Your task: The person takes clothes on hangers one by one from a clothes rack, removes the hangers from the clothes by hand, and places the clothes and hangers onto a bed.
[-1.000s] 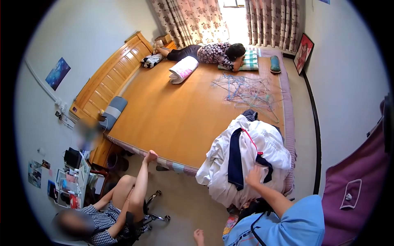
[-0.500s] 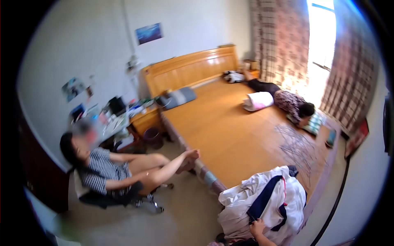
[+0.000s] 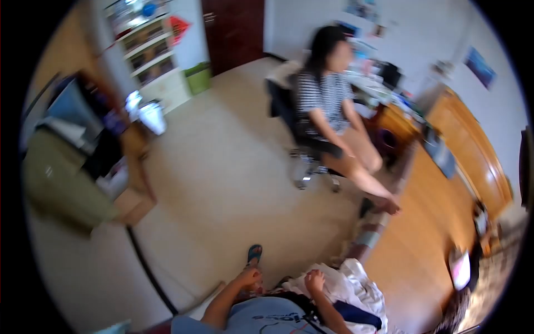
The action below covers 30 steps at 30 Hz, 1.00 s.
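Note:
My left hand (image 3: 250,276) is low in the head view, in front of my blue shirt (image 3: 250,315) and above a foot in a teal slipper (image 3: 255,251). Its fingers are blurred, and I cannot make out anything in them. To the right, my right hand (image 3: 315,281) hovers by a heap of white cloth (image 3: 360,290) on the bed's corner. Its fingers are loosely bent and somewhat apart, with nothing visible between them. A navy piece of cloth (image 3: 356,315) lies on the heap beside my right forearm.
A person (image 3: 325,92) sits on a wheeled chair (image 3: 281,100), feet on the edge of the bed (image 3: 428,245). Along the left stand piled cloths and a box (image 3: 136,205), shelves (image 3: 150,55) and a green bin (image 3: 197,78). A dark red door (image 3: 233,33) is at the back.
The view has swung left, away from the window, towards the door and shelves. My hand that was on the navy cloth is off it, and both hands now show before my body.

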Motion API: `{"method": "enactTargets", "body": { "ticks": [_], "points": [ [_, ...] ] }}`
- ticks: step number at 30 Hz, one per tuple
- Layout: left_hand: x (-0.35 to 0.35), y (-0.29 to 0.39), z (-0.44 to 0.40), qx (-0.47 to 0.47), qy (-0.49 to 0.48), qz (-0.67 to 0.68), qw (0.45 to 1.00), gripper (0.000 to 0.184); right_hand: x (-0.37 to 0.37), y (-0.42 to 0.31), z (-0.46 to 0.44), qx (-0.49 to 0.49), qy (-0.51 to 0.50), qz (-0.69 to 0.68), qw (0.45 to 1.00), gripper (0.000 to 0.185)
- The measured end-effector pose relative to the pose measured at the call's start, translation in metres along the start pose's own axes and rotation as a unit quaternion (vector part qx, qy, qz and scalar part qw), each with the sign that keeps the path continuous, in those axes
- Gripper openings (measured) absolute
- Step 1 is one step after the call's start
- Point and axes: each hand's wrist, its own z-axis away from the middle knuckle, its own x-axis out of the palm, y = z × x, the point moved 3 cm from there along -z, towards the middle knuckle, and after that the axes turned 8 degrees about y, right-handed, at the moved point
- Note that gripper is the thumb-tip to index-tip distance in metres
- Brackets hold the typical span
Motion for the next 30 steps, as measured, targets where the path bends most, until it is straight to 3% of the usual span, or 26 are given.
{"method": "enactTargets", "body": {
  "ticks": [2,3,4,6,7,10,13,14,16,17,19,20,22,24,25,27,28,30],
  "points": [
    [-0.004,-0.076,0.025,-0.114,0.199,0.075,0.97,0.035,0.018,-0.032,-0.029,-0.044,-0.093,0.034,0.994,0.014],
    [0.014,-0.139,0.033,-0.201,0.274,0.178,0.923,0.032,0.022,-0.052,-0.041,-0.098,-0.093,0.029,0.99,0.014],
    [0.014,-0.168,0.05,-0.22,0.311,0.195,0.904,0.032,0.023,-0.078,-0.055,-0.153,-0.091,0.022,0.984,0.015],
    [0.017,-0.218,0.085,-0.408,0.357,0.247,0.803,0.032,0.034,-0.124,-0.083,-0.259,-0.093,-0.069,0.959,0.014],
    [0.023,-0.238,0.1,-0.461,0.355,0.274,0.766,0.033,0.045,-0.146,-0.099,-0.306,-0.097,-0.077,0.944,0.012],
    [0.039,-0.27,0.117,-0.52,0.338,0.391,0.681,0.038,0.084,-0.226,-0.129,-0.365,-0.113,-0.118,0.917,0.008],
    [0.027,-0.285,0.102,-0.491,0.363,0.494,0.619,0.043,0.127,-0.318,-0.141,-0.371,-0.117,-0.139,0.911,0.01],
    [0.006,-0.292,0.097,-0.473,0.378,0.486,0.63,0.045,0.126,-0.368,-0.142,-0.373,-0.128,-0.163,0.904,0.011],
    [-0.083,-0.293,0.115,-0.429,0.35,0.332,0.764,0.039,0.141,-0.466,-0.139,-0.446,-0.151,-0.217,0.855,0.015],
    [-0.119,-0.291,0.119,-0.364,0.296,0.156,0.869,0.033,0.137,-0.522,-0.134,-0.486,-0.153,-0.215,0.833,0.019],
    [-0.179,-0.286,0.133,-0.338,0.391,0.183,0.836,0.025,0.114,-0.634,-0.132,-0.591,-0.193,-0.286,0.729,0.02],
    [-0.207,-0.293,0.138,-0.361,0.525,0.376,0.672,0.023,0.083,-0.695,-0.12,-0.632,-0.158,-0.308,0.693,0.02],
    [-0.27,-0.3,0.141,-0.229,0.722,0.243,0.606,0.022,0.015,-0.812,-0.091,-0.703,-0.1,-0.355,0.608,0.017],
    [-0.376,-0.229,0.169,-0.152,0.77,0.25,0.567,0.021,-0.057,-0.91,-0.05,-0.746,-0.043,-0.446,0.493,0.013],
    [-0.409,-0.22,0.173,-0.155,0.777,0.249,0.557,0.021,-0.084,-0.954,-0.03,-0.742,-0.06,-0.476,0.468,0.013],
    [-0.467,-0.218,0.167,-0.073,0.737,0.311,0.596,0.021,-0.132,-1.026,0.01,-0.776,0.022,-0.518,0.361,0.014],
    [-0.484,-0.229,0.16,-0.121,0.744,0.246,0.609,0.02,-0.147,-1.062,0.029,-0.792,0.056,-0.522,0.31,0.016],
    [-0.502,-0.264,0.139,-0.103,0.721,0.256,0.636,0.019,-0.157,-1.131,0.065,-0.799,0.12,-0.515,0.287,0.026]
  ]
}}
